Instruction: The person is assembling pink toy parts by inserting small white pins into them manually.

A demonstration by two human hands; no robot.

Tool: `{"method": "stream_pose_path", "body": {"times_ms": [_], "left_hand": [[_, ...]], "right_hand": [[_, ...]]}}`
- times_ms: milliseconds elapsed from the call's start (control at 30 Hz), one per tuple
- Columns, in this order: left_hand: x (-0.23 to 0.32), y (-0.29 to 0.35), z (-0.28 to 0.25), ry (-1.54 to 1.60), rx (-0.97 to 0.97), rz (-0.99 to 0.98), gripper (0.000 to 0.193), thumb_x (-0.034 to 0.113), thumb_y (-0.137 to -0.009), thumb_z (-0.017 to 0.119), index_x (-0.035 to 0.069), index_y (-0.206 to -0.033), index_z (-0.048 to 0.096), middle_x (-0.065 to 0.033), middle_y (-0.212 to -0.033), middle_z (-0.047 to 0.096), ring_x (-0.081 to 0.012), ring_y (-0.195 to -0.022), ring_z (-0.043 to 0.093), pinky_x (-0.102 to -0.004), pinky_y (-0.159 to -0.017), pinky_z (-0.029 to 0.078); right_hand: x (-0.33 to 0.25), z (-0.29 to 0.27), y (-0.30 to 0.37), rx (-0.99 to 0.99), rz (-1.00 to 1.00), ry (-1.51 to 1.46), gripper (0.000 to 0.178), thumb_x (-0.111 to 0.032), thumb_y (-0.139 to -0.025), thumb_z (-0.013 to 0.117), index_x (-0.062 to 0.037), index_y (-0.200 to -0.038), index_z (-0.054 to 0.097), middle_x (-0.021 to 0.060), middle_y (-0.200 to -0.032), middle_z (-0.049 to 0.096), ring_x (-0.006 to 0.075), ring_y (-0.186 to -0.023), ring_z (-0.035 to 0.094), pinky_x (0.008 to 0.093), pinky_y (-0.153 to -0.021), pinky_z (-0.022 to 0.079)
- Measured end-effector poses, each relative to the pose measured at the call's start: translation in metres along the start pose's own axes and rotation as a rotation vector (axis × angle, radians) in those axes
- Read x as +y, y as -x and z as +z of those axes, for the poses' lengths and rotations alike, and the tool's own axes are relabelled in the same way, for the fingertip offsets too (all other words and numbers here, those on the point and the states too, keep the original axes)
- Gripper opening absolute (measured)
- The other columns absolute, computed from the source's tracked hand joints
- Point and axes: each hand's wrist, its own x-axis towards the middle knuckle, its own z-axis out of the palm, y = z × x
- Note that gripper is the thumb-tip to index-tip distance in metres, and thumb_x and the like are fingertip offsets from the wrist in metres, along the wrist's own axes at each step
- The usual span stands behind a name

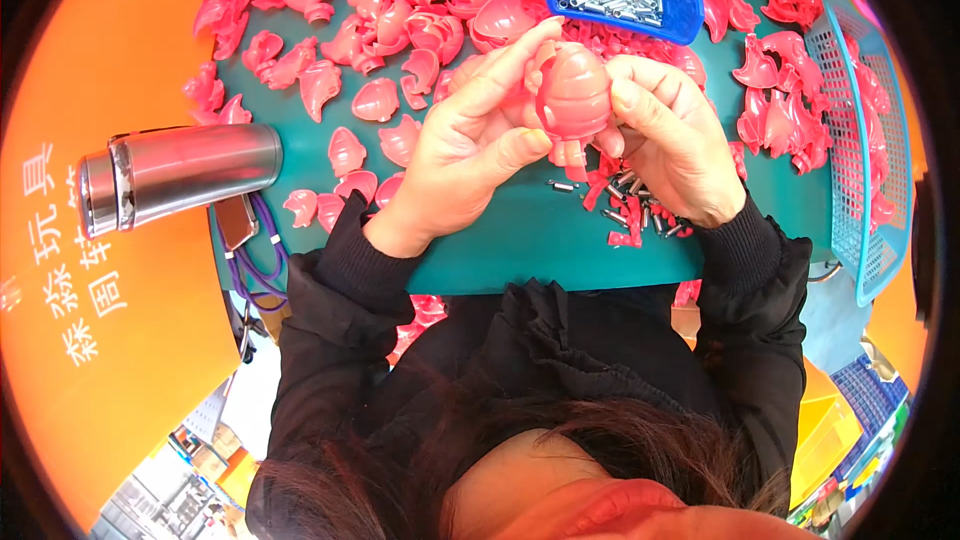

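Note:
Between my two hands, above the green table top, is a glossy pinkish-red plastic toy part (576, 90), rounded with ridges across it. My left hand (465, 145) cups its left side, thumb near the lower edge and fingers behind it. On the right, my right hand (672, 130) pinches its side between thumb and fingers. A narrow piece juts down from the part's lower end. Below the hands lie small dark and silver metal pins (650, 215) mixed with red plastic scraps (628, 225). The fingertips behind the part are hidden.
Many loose red plastic shells (375, 100) spread over the green table (480, 265). A blue tray (685, 15) of small metal parts stands at the back. On the left lies a steel flask (200, 172) by a purple cord (262, 250); a light blue basket (868, 180) stands right.

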Motion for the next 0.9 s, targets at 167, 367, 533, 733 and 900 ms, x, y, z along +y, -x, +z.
{"method": "stream_pose_path", "body": {"times_ms": [167,367,533,733,900], "left_hand": [[-0.003,-0.002,0.003,0.010,0.000,0.066,0.075,0.023,-0.086,0.064,0.001,-0.143,0.021,-0.0151,-0.137,0.040,-0.0170,-0.102,0.055,-0.0269,-0.076,0.049],[-0.006,-0.003,0.001,-0.045,0.010,0.086,0.072,0.016,-0.086,0.063,0.000,-0.142,0.021,-0.0125,-0.128,0.044,-0.0157,-0.084,0.057,-0.0287,-0.072,0.050],[-0.004,-0.002,0.000,-0.163,0.049,0.087,0.070,0.015,-0.085,0.063,0.000,-0.142,0.024,-0.0094,-0.118,0.046,-0.0163,-0.081,0.057,-0.0290,-0.071,0.050],[-0.006,-0.003,-0.001,-0.018,0.009,0.074,0.069,0.016,-0.084,0.065,-0.002,-0.140,0.028,-0.0091,-0.123,0.043,-0.0156,-0.082,0.057,-0.0279,-0.073,0.049],[-0.004,0.000,-0.002,-0.262,0.027,0.187,0.061,0.001,-0.084,0.062,-0.002,-0.138,0.033,-0.0089,-0.129,0.035,-0.0199,-0.108,0.052,-0.0308,-0.089,0.047]], "right_hand": [[0.000,0.000,-0.001,-0.012,-0.012,0.051,0.018,-0.021,-0.090,0.060,-0.0040,-0.093,0.062,-0.0029,-0.082,0.059,0.0045,-0.066,0.050,0.0179,-0.062,0.041],[-0.001,0.000,-0.002,0.029,0.003,0.089,0.018,-0.022,-0.090,0.059,-0.0043,-0.092,0.063,-0.0033,-0.081,0.059,0.0040,-0.065,0.050,0.0181,-0.061,0.040],[-0.008,0.002,-0.003,0.038,0.046,0.242,0.022,-0.024,-0.091,0.057,-0.0031,-0.086,0.058,0.0013,-0.076,0.059,0.0056,-0.059,0.049,0.0187,-0.055,0.038],[-0.013,0.005,-0.001,0.017,0.064,0.293,0.023,-0.025,-0.090,0.057,-0.0043,-0.082,0.056,0.0008,-0.074,0.059,0.0055,-0.056,0.048,0.0185,-0.052,0.036],[-0.009,0.008,0.002,0.056,0.027,0.243,0.021,-0.024,-0.090,0.058,-0.0044,-0.082,0.059,-0.0012,-0.073,0.058,0.0041,-0.057,0.049,0.0180,-0.053,0.037]]}}
